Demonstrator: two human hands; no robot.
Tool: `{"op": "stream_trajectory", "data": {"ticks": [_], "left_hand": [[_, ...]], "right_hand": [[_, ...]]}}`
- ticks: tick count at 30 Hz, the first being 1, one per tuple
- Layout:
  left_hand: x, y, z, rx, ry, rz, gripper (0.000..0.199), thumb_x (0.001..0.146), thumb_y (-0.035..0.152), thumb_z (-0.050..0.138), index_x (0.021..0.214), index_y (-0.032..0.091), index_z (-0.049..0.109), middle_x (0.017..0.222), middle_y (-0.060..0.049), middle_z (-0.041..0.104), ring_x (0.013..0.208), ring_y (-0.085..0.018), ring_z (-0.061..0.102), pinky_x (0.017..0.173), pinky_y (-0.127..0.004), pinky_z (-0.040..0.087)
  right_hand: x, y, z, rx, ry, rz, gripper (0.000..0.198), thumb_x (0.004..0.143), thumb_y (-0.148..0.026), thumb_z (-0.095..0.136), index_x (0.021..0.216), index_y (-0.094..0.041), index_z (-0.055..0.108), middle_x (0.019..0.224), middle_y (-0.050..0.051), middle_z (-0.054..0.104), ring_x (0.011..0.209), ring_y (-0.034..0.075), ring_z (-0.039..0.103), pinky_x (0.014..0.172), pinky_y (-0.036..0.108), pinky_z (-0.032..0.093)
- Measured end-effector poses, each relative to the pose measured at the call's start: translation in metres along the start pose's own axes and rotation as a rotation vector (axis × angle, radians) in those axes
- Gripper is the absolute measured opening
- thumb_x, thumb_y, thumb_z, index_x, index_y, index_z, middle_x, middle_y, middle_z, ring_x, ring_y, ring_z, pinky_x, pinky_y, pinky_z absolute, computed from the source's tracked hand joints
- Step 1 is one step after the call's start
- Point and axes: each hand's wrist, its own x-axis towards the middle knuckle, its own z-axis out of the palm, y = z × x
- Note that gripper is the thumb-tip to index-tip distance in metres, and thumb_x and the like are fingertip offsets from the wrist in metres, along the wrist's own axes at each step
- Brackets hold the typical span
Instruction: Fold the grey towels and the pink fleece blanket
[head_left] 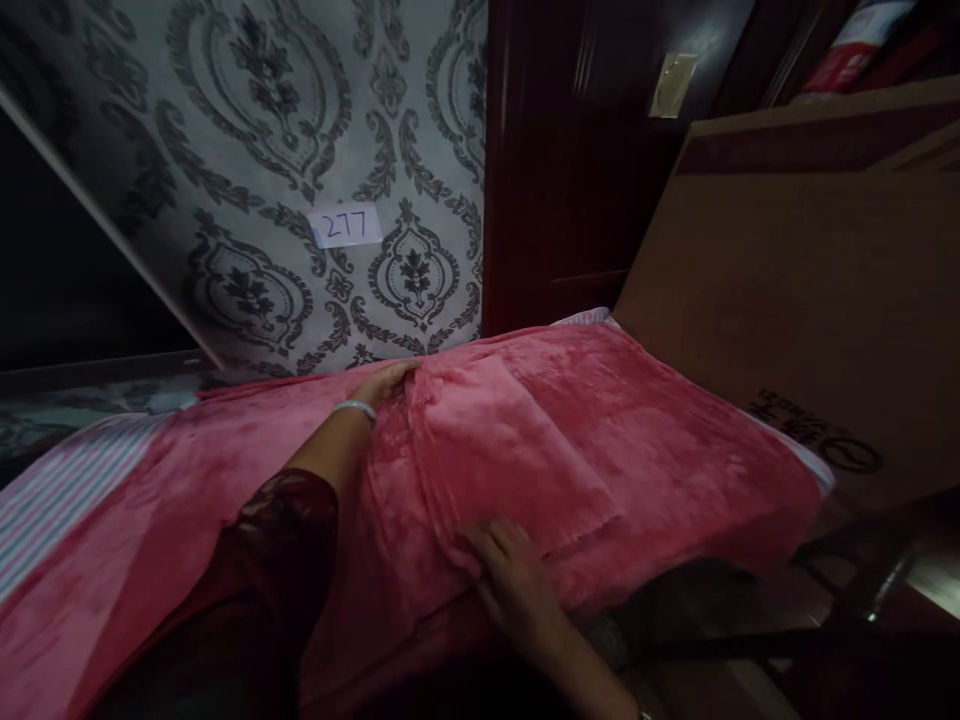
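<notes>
A pink plush blanket (645, 430) lies spread over a low surface, with one part folded over on itself in the middle as a flap (510, 450). My left hand (391, 382), with a bracelet at the wrist, grips the far end of the flap's gathered left edge; some of its fingertips are hidden by the cloth. At the near end of that same edge, my right hand (516, 585) is closed on the fold, fingers over the top. Creases run in the cloth between the two hands.
Striped cloth (82, 485) shows beneath the blanket at left. A large cardboard box (810, 280) stands at right, beside a dark red door (570, 170). Behind is patterned wallpaper (255, 120) with a paper label (346, 226) reading 277. Dark metal legs (847, 600) are at lower right.
</notes>
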Motion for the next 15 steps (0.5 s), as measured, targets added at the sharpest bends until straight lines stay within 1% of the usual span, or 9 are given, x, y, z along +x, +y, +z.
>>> {"op": "stream_trajectory", "data": {"ticks": [1, 3, 4, 6, 8, 11, 13, 15], "left_hand": [[0.000, -0.004, 0.002, -0.019, -0.021, -0.011, 0.030, 0.093, 0.041, 0.064, 0.106, 0.015, 0.067, 0.102, -0.007, 0.070, 0.087, -0.017, 0.067, 0.080, -0.036, 0.057], [0.003, -0.007, 0.007, -0.071, -0.045, -0.025, 0.022, 0.084, 0.033, 0.073, 0.096, 0.014, 0.070, 0.086, -0.004, 0.071, 0.078, -0.016, 0.066, 0.074, -0.031, 0.055], [0.005, -0.007, 0.008, -0.093, -0.039, -0.028, 0.019, 0.079, 0.027, 0.074, 0.093, 0.014, 0.071, 0.079, -0.003, 0.070, 0.073, -0.016, 0.064, 0.071, -0.029, 0.053], [0.010, -0.008, 0.007, -0.129, -0.010, -0.036, 0.022, 0.071, 0.020, 0.072, 0.093, 0.015, 0.072, 0.070, -0.001, 0.066, 0.067, -0.016, 0.061, 0.064, -0.027, 0.050], [0.010, -0.012, 0.002, -0.154, 0.011, -0.049, 0.026, 0.069, 0.018, 0.067, 0.094, 0.016, 0.071, 0.067, 0.000, 0.064, 0.063, -0.016, 0.058, 0.060, -0.026, 0.048], [0.003, -0.026, -0.007, -0.157, 0.012, -0.089, 0.018, 0.066, 0.019, 0.067, 0.083, 0.017, 0.069, 0.058, 0.001, 0.057, 0.057, -0.016, 0.053, 0.055, -0.027, 0.044], [-0.003, -0.037, -0.011, -0.142, 0.007, -0.120, 0.011, 0.067, 0.024, 0.068, 0.076, 0.017, 0.066, 0.052, 0.003, 0.049, 0.052, -0.015, 0.049, 0.052, -0.027, 0.041], [-0.006, -0.044, -0.012, -0.123, 0.002, -0.138, 0.010, 0.070, 0.026, 0.067, 0.074, 0.017, 0.065, 0.049, 0.004, 0.045, 0.048, -0.014, 0.045, 0.050, -0.027, 0.039]], "right_hand": [[0.000, 0.001, -0.002, 0.005, -0.005, 0.008, 0.042, 0.088, -0.005, 0.053, 0.124, -0.023, 0.061, 0.099, 0.007, 0.067, 0.086, 0.022, 0.062, 0.075, 0.036, 0.052], [0.003, 0.002, -0.008, 0.007, 0.021, 0.001, 0.051, 0.083, -0.001, 0.051, 0.127, -0.024, 0.060, 0.100, 0.007, 0.067, 0.089, 0.022, 0.061, 0.076, 0.037, 0.052], [0.006, 0.001, -0.011, 0.005, 0.049, -0.008, 0.054, 0.082, 0.000, 0.050, 0.128, -0.025, 0.061, 0.101, 0.006, 0.067, 0.090, 0.022, 0.061, 0.077, 0.037, 0.052], [0.010, -0.003, -0.012, -0.002, 0.095, -0.023, 0.054, 0.081, 0.000, 0.049, 0.127, -0.025, 0.062, 0.101, 0.006, 0.066, 0.091, 0.023, 0.060, 0.078, 0.038, 0.051], [0.009, -0.009, -0.006, -0.015, 0.068, -0.036, 0.050, 0.082, -0.001, 0.050, 0.123, -0.025, 0.064, 0.099, 0.006, 0.066, 0.090, 0.022, 0.059, 0.077, 0.037, 0.050], [-0.001, -0.017, 0.012, -0.063, -0.030, -0.059, 0.043, 0.085, -0.004, 0.053, 0.121, -0.025, 0.064, 0.099, 0.006, 0.066, 0.086, 0.022, 0.059, 0.075, 0.037, 0.049], [-0.010, -0.019, 0.022, -0.095, -0.060, -0.028, 0.047, 0.085, -0.005, 0.054, 0.128, -0.024, 0.060, 0.103, 0.007, 0.067, 0.089, 0.022, 0.059, 0.077, 0.038, 0.049], [-0.016, -0.018, 0.026, -0.109, -0.052, 0.038, 0.057, 0.080, -0.002, 0.054, 0.134, -0.021, 0.057, 0.109, 0.009, 0.067, 0.093, 0.024, 0.058, 0.079, 0.040, 0.050]]}}
